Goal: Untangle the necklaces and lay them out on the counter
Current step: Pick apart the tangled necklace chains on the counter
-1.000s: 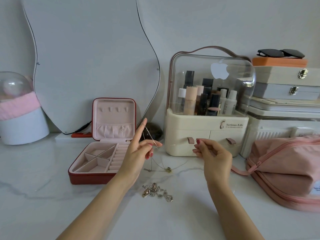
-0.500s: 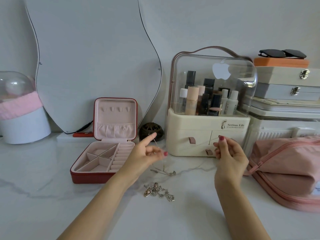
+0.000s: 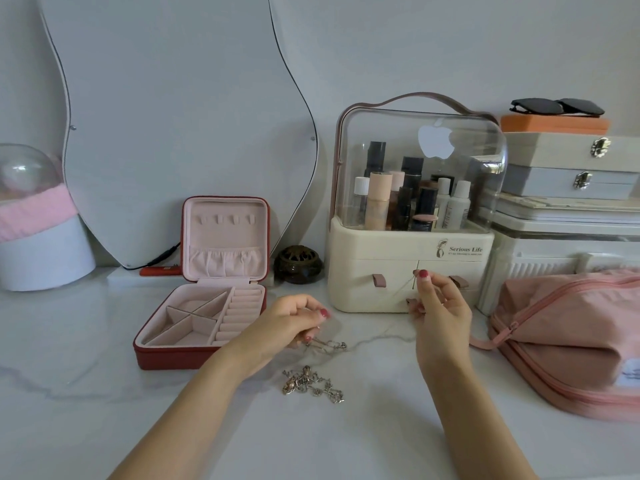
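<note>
Both hands pinch one thin chain (image 3: 377, 337): left hand (image 3: 294, 323) at 9 o'clock, right hand (image 3: 440, 306) at 3. We'd lower it taut, clear of the tangled pile (image 3: 313, 384) on the counter (image 3: 86, 393).

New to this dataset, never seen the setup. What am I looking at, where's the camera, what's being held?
No robot: a person's two bare hands, seen from a head-worn wide-angle camera looking forward and down. The left hand and right hand each pinch one end of a thin necklace chain that sags to the white marble counter. A tangled pile of necklaces lies nearer the camera. Left of it sits an open red jewellery box; behind are a cosmetics organiser and a pink bag.
</note>
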